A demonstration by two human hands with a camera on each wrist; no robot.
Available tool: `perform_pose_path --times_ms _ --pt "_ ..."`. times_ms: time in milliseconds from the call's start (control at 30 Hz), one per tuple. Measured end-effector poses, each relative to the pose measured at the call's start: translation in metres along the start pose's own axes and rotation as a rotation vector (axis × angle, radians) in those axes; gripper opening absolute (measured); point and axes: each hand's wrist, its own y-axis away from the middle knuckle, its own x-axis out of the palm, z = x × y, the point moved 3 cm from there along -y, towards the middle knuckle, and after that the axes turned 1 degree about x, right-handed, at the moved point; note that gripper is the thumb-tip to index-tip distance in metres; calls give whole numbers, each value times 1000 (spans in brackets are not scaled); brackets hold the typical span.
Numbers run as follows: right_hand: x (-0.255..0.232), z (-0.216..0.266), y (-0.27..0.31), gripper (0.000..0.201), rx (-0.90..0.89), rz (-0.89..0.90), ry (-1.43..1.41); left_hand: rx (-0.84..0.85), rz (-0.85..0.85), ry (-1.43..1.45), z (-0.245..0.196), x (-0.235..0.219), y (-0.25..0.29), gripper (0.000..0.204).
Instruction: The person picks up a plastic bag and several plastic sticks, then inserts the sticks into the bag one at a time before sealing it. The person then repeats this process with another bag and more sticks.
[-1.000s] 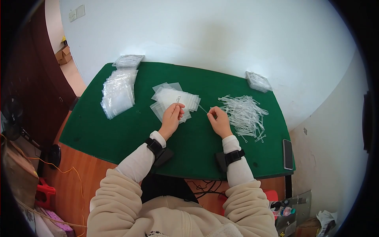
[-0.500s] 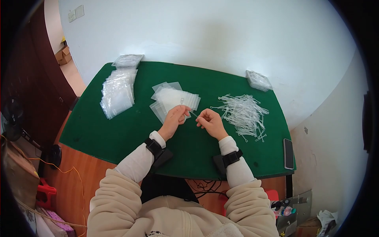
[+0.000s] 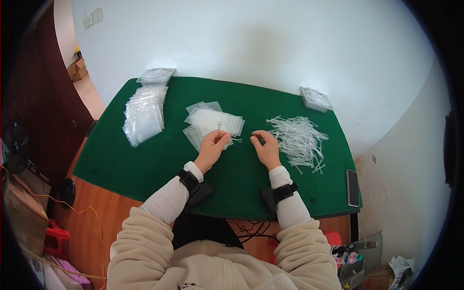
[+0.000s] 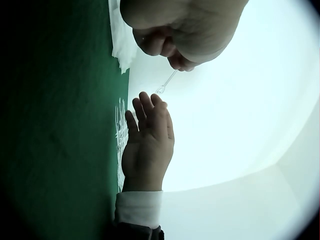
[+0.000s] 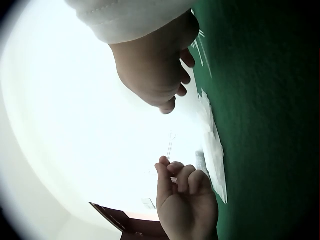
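My left hand (image 3: 209, 151) pinches thin clear plastic sticks with small looped ends between thumb and fingers, over a spread of flat clear bags (image 3: 205, 117). One stick (image 3: 219, 125) points away over the bags; the looped end of another (image 3: 238, 140) juts out to the right. In the left wrist view, a looped stick (image 4: 161, 89) sticks out from the left fingers toward my right hand (image 4: 147, 150). That right hand (image 3: 268, 150) is empty, its fingers loosely bent and apart from the left hand, beside a loose heap of the same sticks (image 3: 299, 140).
Overlapping filled-looking clear bags (image 3: 145, 118) lie in a row at the left of the green table (image 3: 232, 186). A clear box of sticks (image 3: 157, 75) is at the back left and another box (image 3: 316, 99) at the back right. A phone (image 3: 353, 188) lies near the right edge.
My right hand came left to meet the left hand with a stick, then let it go and drew back right. The left hand now holds that stick along with the others.
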Motion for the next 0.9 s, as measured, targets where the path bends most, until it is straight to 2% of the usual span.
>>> perform_pose_path --times_ms 100,133,233,267,367,467,500,533,633,733,900 --pt "12 13 3 11 151 159 -544 3 14 6 -3 3 2 15" --pt "13 14 3 11 150 161 -544 19 28 1 -4 5 2 15" --pt "20 12 8 10 310 352 -730 45 60 -8 -6 7 3 16" --pt "19 11 7 10 311 351 -730 33 74 24 -7 8 3 17" --pt "10 6 2 9 400 185 -896 6 103 87 -6 6 3 19" --pt "4 5 1 9 458 129 -1001 -40 51 389 -4 -5 -4 24" --pt "3 6 1 8 484 101 -1052 -40 51 388 -3 -7 -4 24" --pt "3 6 1 8 483 101 -1052 -86 70 338 0 -7 -4 26" --pt "8 11 4 9 412 284 -936 -173 105 239 7 -6 -4 29" --pt "10 11 4 10 349 335 -815 -320 318 15 4 6 3 30" --pt "5 6 3 13 288 343 -726 -476 444 72 -11 18 16 30"
